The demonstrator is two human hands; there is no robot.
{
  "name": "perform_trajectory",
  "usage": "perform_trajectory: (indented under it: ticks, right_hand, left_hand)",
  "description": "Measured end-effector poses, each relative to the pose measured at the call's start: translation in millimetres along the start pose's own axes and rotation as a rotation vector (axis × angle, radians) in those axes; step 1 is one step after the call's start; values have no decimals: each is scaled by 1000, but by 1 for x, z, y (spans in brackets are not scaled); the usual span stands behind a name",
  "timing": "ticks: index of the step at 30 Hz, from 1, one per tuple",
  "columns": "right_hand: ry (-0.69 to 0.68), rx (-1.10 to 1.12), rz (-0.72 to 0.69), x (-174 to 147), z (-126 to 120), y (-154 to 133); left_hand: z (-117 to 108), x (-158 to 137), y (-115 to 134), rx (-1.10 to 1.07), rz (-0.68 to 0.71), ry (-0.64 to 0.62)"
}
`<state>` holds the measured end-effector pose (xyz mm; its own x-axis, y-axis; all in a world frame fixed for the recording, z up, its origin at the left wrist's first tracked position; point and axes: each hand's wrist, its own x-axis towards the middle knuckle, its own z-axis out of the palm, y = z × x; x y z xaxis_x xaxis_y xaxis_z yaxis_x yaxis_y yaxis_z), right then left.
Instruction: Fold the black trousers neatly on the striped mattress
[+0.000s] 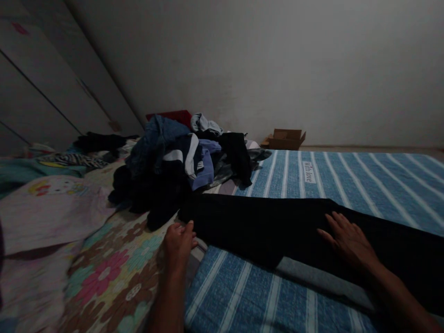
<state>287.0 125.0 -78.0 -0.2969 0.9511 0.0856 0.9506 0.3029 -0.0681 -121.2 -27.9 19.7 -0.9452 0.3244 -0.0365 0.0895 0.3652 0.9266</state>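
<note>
A long black garment, which looks like trousers (pixel 256 217), lies spread across the bed from the middle to the right edge. My right hand (pixel 348 238) rests flat on it with the fingers apart. A strip of grey cloth (pixel 319 277) shows along its near side. My left hand (pixel 178 243) is at the garment's left end, fingers curled in against its edge. Whether cloth is pinched in those fingers is hidden.
Beyond my left hand rises a heap of clothes (pixel 204 162). A pale pink printed garment (pixel 58 208) lies at left on a flowered sheet (pixel 104 273). Blue striped bedding (pixel 347 175) covers the right side. A cardboard box (pixel 286 138) stands by the wall.
</note>
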Motion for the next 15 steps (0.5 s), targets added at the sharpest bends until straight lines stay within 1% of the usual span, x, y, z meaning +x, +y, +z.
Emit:
perform_trajectory:
  ticks: [2, 7, 11, 15]
  right_hand:
    - [8, 1, 5, 0, -1, -1]
    - [8, 2, 10, 0, -3, -3]
    - [14, 5, 15, 0, -7, -6]
    - [-2, 3, 18, 0, -13, -9]
  left_hand:
    - [-1, 1, 3, -5, -34, 5]
    - [2, 5, 14, -69, -137, -57]
    - [9, 11, 20, -153, -159, -14]
    - [12, 17, 16, -183, -172, 7]
